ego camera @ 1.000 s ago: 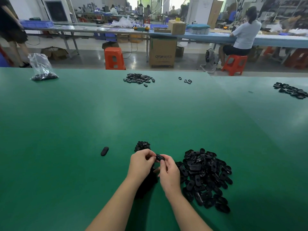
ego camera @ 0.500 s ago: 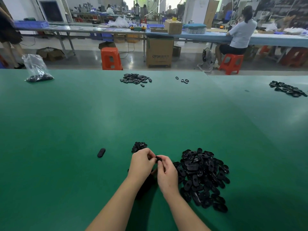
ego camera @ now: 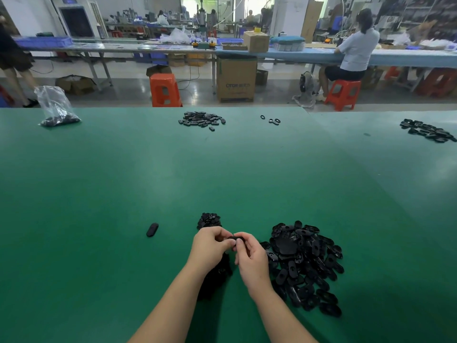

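Near the front edge of the green table (ego camera: 99, 194), right of a lone black oval plastic cap (ego camera: 152, 229), the left hand (ego camera: 210, 246) and right hand (ego camera: 251, 258) both pinched one small glossy black plastic oval piece (ego camera: 236, 238) between curled fingertips, just above the tabletop. They seemed midway through pressing parts together. Next, I judged, would come a firm, square squeeze, then another part from the heap of black plastic ovals (ego camera: 306, 266) on the right.

Matt green cloth-like tabletop (ego camera: 123, 194); heap of glossy black oval plastic parts (ego camera: 306, 263); matt black oval plastic piece (ego camera: 152, 229); crinkled clear plastic bag (ego camera: 55, 105).
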A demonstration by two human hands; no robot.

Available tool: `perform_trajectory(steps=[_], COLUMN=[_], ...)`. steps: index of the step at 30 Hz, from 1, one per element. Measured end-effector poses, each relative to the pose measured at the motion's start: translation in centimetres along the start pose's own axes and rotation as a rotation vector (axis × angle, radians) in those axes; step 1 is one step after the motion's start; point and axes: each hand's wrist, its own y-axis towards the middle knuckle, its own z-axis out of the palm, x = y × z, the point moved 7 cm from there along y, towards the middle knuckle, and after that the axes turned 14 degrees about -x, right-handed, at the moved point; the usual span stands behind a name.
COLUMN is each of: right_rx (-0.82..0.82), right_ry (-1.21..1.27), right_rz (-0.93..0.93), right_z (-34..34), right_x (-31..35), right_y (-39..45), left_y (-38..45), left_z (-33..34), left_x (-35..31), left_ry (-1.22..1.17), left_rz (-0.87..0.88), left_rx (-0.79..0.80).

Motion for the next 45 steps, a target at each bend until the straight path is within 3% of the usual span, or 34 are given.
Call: perform_trajectory(steps=[22, 31, 37, 41, 45], right_rx=[-0.053, -0.074, -0.064, -0.047, -0.035], right_ry=[-0.012, -0.044, -0.004, -0.004, -0.032], right_rz=[-0.015, -0.034, -0.011, 0.005, 0.004], right_z=[-0.3, -0.3, -0.3, -0.1, -0.2], right_x=[-0.2, -0.1, -0.1, 0.0, 0.1], right_y=[0.1, 0.2, 0.0, -0.2, -0.3], left_y=[-0.5, -1.0, -1.6, -1.5, 0.3], left_z=[0.8, 0.6, 0.6, -0.8, -5.1], left_x=[-0.1, -1.1, -1.8, -1.8, 0.7], left_ry=[0.053, 0.150, 0.297, 0.323, 0.369], left_rz=[0.005, 0.216, 0.445, 0.472, 0.273], left_rx=[-0.066, -0.041, -0.064, -0.168, -0.397])
